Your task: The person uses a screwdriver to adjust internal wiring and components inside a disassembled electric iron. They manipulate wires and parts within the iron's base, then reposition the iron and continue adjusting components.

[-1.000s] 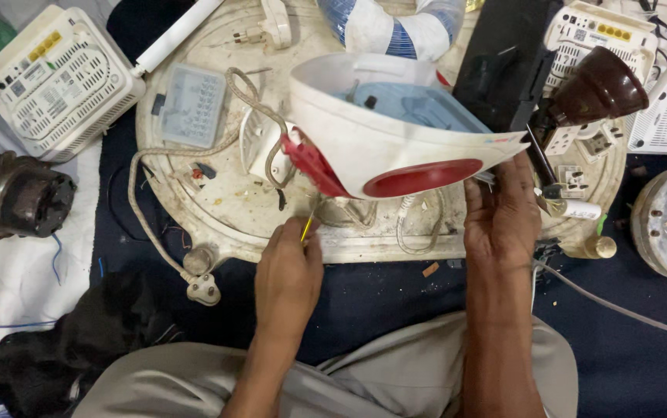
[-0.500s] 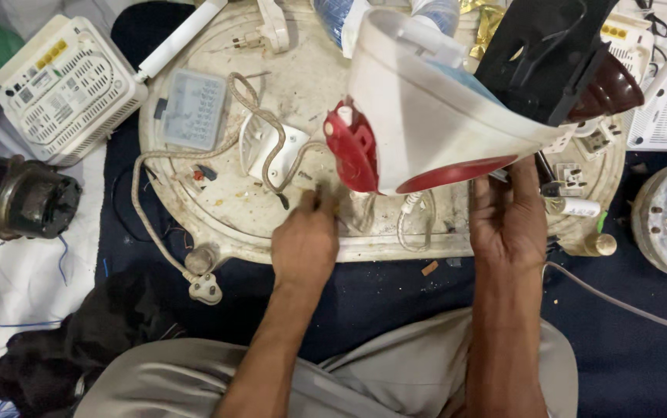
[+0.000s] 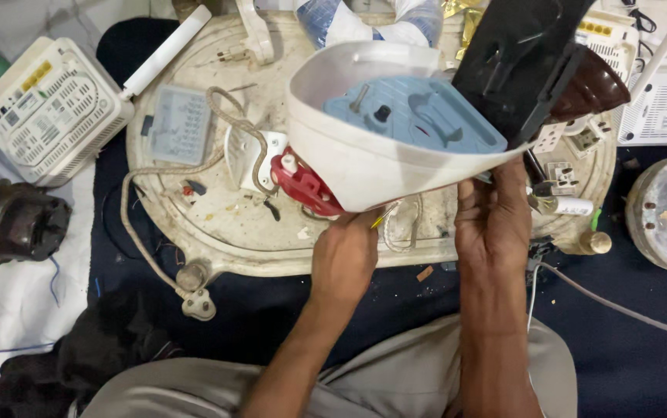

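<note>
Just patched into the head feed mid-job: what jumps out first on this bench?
The big white appliance shell dominates the centre, tipped up so its pale blue inner plate shows, with a red part at its lower left. The right hand steadies its right end, while the left hand is under its lower edge with a small yellow-tipped tool. It sits over a cluttered round white tray, with a white router at far left.

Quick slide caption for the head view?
Right hand tilts an opened white clothes iron over a cluttered oval tray; left hand works beneath it.
</note>
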